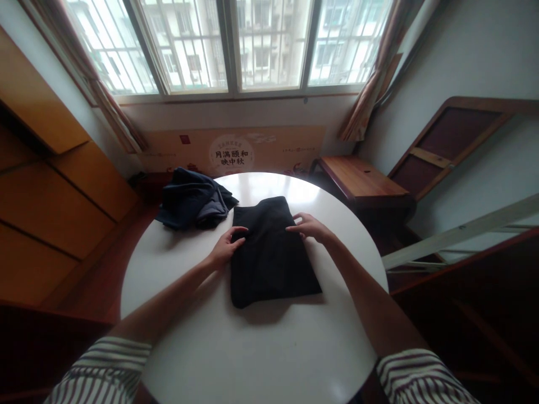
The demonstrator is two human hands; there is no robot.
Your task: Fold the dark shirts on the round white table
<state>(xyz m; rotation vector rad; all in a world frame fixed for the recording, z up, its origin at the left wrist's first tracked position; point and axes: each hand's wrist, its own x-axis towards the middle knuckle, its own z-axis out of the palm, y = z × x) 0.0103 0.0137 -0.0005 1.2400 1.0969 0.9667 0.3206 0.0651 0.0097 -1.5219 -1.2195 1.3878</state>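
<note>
A folded black garment (272,258) lies flat on the white round table (261,359), its lower right corner pointing out to the side. At its left edge is my left hand (225,247), thumb and fingers closed on the cloth. My right hand (309,227) grips the opposite edge a little higher up, with the index finger reaching over the top of the fabric. Which kind of garment it is, I cannot tell. Just beyond my left hand, a loose heap of dark navy and black clothes (191,199) sits near the table's far left rim.
Wooden cabinets (50,196) stand on the left. A low wooden bench (362,177) is beyond the table at the right, near a leaning wooden frame (446,146). A printed board (236,148) runs along the wall under the barred window (231,45).
</note>
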